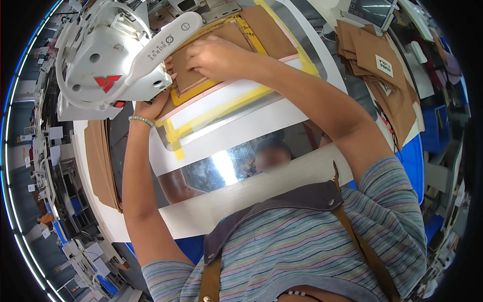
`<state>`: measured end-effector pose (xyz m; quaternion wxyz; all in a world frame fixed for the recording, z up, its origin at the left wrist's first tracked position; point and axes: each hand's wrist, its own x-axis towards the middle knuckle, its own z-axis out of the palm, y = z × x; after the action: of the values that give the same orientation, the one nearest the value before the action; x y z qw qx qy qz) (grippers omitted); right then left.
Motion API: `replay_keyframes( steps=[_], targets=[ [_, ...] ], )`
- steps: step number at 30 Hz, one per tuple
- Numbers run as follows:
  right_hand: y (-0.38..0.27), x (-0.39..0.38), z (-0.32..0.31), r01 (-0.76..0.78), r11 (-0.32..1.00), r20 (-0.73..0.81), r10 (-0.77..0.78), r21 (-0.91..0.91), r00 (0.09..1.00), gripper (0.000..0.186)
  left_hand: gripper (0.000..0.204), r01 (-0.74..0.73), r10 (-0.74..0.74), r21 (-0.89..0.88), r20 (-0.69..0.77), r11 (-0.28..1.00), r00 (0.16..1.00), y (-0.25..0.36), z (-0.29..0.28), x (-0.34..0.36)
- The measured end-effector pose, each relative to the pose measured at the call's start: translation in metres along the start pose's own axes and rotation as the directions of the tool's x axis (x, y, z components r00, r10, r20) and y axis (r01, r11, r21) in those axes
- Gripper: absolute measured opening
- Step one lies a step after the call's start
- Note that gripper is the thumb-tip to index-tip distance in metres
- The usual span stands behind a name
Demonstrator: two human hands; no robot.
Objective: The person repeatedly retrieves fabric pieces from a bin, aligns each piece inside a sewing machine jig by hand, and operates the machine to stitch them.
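My right hand (214,58) rests over a brown panel (187,75) that lies inside a yellow-taped frame (193,94). Its fingers are curled down and close together at the panel; whatever sits under the fingertips is hidden. At the frame's left side is my left hand (160,98), mostly covered by the white head of a sewing machine (108,70). Only a few of its fingertips show past the machine, close to the panel's left edge. Brown sheet material (271,38) also shows beyond the frame's right side.
A white template sheet with yellow tape (221,118) spreads under the frame. Brown pieces (98,161) are stacked at the left, and brown pieces with white labels (375,55) at the right. A reflective metal plate (226,163) lies nearer me. A screen (370,12) stands far right.
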<state>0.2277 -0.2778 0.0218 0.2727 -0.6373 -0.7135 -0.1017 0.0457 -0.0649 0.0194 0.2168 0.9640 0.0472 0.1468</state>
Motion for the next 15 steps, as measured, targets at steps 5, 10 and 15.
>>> replay_keyframes(
  steps=[5,10,15],
  targets=[
    [-0.015,-0.001,0.012,0.108,0.985,0.084,-0.12,0.136,0.989,0.025,0.047,0.029,-0.029,-0.052,-0.011,0.998,1.0,0.001,-0.002,0.0],
    [-0.021,0.0,0.015,0.139,0.989,0.127,-0.143,0.039,0.981,0.032,0.048,0.015,-0.016,0.028,0.015,0.999,1.0,-0.001,-0.001,-0.002],
    [-0.026,0.001,0.011,0.174,0.984,0.158,-0.165,-0.039,0.974,0.033,0.046,-0.079,0.082,0.149,-0.012,0.986,0.997,-0.002,0.0,-0.005]
  ],
)
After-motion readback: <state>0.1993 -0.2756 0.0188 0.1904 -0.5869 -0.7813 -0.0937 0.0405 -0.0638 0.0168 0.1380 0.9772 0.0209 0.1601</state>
